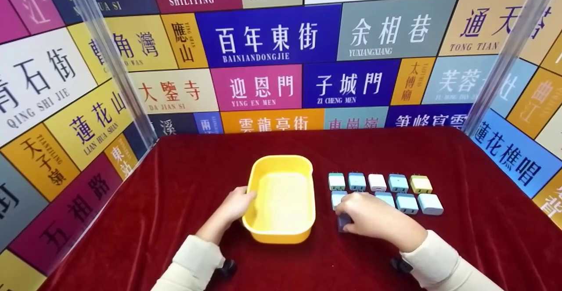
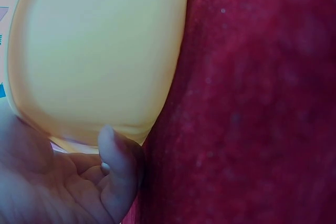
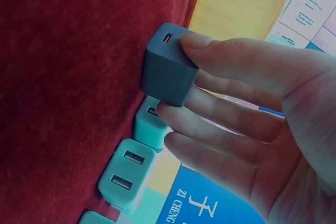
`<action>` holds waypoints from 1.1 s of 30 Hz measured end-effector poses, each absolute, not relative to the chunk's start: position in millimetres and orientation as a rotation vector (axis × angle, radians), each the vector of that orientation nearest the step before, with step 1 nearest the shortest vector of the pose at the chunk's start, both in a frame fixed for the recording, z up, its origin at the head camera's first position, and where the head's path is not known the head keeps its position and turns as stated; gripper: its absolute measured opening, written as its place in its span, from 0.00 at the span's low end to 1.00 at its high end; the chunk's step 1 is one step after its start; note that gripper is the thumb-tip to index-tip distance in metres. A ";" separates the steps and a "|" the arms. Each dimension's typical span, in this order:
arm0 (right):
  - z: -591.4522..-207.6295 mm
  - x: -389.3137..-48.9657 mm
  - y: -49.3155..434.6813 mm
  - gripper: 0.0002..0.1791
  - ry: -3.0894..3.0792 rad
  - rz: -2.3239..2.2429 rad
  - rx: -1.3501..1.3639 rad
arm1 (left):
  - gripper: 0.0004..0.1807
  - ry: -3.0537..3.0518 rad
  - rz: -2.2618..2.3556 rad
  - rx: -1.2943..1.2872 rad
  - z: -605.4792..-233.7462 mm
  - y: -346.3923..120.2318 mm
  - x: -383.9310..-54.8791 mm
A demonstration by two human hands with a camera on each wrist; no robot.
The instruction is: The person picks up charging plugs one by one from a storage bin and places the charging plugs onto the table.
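A yellow plastic basin [image 1: 281, 236] stands on the red cloth. My left hand [image 1: 232, 205] grips its left wall, thumb over the rim, and in the left wrist view the thumb [image 2: 113, 150] lies against the wall. To the basin's right, my right hand [image 1: 375, 216] holds a dark grey-blue charger [image 3: 168, 74] between thumb and fingers, with its USB-C port facing the right wrist camera. Only part of that charger shows beneath the hand in the head view. Just beyond it sits a light blue charger [image 1: 338, 199], partly covered by the fingers.
Several chargers stand in two rows on the right, among them a white one [image 1: 376, 182], a yellow-topped one [image 1: 421, 184] and a larger pale one [image 1: 430, 204]. Panels with street names [image 1: 268, 36] rise behind the table, with clear posts [image 1: 127, 76] at the corners.
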State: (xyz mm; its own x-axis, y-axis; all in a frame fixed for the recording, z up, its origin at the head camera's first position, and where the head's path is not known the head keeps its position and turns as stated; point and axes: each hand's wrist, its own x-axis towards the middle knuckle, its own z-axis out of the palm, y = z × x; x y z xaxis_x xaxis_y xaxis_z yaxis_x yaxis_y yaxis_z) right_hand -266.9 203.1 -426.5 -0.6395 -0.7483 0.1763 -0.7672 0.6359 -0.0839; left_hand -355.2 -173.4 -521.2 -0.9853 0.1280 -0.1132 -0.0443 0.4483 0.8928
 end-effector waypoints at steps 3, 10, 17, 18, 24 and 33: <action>-426.2 -266.2 202.5 0.10 -2.729 0.221 1.267 | 0.19 2.583 1.554 0.069 -488.0 -161.5 -326.1; -425.7 -265.3 201.9 0.10 -2.729 0.218 1.282 | 0.20 2.557 1.586 0.119 -487.5 -163.6 -326.0; -424.4 -264.0 201.7 0.09 -2.735 0.220 1.287 | 0.21 2.584 1.554 0.085 -469.8 -156.4 -309.7; -423.9 -264.1 202.0 0.09 -2.734 0.227 1.289 | 0.21 2.584 1.552 0.081 -469.2 -155.8 -308.9; -419.5 -266.7 209.1 0.10 -2.661 0.222 1.262 | 0.21 2.575 1.557 0.122 -473.9 -158.4 -312.5; -402.2 -282.0 237.8 0.30 -2.609 0.284 1.022 | 0.21 2.562 1.580 0.116 -474.0 -158.0 -314.6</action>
State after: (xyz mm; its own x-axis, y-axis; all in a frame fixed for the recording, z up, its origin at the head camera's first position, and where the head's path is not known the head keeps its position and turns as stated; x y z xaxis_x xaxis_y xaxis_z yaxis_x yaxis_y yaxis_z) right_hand -282.0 237.8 -402.2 -0.6910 -0.6227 0.3671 -0.6871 0.7235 -0.0662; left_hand -314.6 -158.0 -474.0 -0.9887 0.1328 -0.0693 -0.0023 0.4492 0.8934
